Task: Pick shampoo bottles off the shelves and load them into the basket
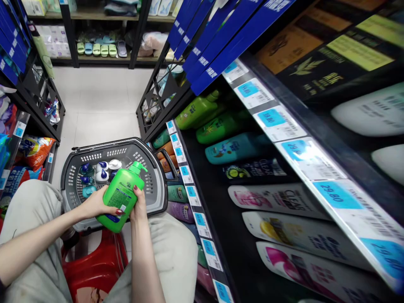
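Green plastic fills the middle of the view: a pump bottle (121,197) gripped in both hands above the person's lap. The left hand (94,204) wraps the lower side of the bottle, fingers closed on it; the right hand (138,206) clamps the other side from beneath, thumb up along the body. The bottle leans with its pump head up and away, toward the basket, and its back label, small print with a blue band near the base, faces the camera. It looks full and unopened, the pump still down.

Just under the hands is a red stool (93,265), and beyond them a grey shopping basket (158,185) stands on the floor. Several bottles with blue and white caps (101,170) lie in its far left corner, so some stock is already in or not yet taken out; which way the green one is headed cannot be told.

To the right runs a dark shelf (221,210) of shampoo bottles lying on their sides, with blue price tags (271,118) along the rails. Farther off, a white tiled floor (101,97) leads to a rack of slippers (97,49)
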The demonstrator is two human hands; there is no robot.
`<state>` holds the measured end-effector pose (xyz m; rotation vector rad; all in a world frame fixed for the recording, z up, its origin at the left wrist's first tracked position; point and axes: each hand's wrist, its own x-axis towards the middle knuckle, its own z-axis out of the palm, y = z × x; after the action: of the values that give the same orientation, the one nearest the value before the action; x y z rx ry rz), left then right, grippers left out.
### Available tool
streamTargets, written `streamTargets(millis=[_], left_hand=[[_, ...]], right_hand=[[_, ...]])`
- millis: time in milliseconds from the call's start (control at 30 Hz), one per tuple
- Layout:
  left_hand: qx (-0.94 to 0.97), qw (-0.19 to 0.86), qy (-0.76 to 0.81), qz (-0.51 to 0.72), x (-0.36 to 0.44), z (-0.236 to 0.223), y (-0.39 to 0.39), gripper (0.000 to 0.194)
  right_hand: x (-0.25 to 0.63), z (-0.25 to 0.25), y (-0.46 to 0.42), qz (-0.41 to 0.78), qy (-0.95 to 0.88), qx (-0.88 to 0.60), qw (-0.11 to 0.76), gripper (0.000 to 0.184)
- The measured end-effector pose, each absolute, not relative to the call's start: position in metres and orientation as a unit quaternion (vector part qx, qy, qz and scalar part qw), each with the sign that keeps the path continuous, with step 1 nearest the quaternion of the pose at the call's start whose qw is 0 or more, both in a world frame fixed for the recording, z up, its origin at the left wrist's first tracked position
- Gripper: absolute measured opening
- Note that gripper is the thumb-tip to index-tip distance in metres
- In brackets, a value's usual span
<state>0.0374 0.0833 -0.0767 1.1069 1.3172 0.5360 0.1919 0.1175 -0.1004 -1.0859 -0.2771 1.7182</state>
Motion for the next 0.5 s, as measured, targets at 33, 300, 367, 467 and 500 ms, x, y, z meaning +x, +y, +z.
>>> streamTargets(millis=[33, 300, 367, 467, 500], left_hand=[[0.481, 0.621, 0.575, 0.231, 0.037, -0.076, 0.083, 0.081], [0.483, 0.614, 0.582, 0.225, 0.038, -0.073, 0.084, 0.075], [0.486, 0.614, 0.581, 0.223, 0.038, -0.071, 0.084, 0.076], [0.499, 0.606, 0.58, 0.219, 0.038, -0.069, 0.084, 0.077], [0.505, 0.601, 0.58, 0.217, 0.038, -0.069, 0.084, 0.077]], right_hand=[[0.192, -0.101, 0.118, 0.717, -0.113, -0.453, 0.518, 0.045], [0.19, -0.099, 0.118, 0.727, -0.112, -0.441, 0.514, 0.045], [0.191, -0.1, 0.117, 0.728, -0.111, -0.442, 0.512, 0.045], [0.193, -0.108, 0.115, 0.719, -0.104, -0.459, 0.511, 0.041], [0.194, -0.111, 0.115, 0.714, -0.101, -0.467, 0.512, 0.039]])
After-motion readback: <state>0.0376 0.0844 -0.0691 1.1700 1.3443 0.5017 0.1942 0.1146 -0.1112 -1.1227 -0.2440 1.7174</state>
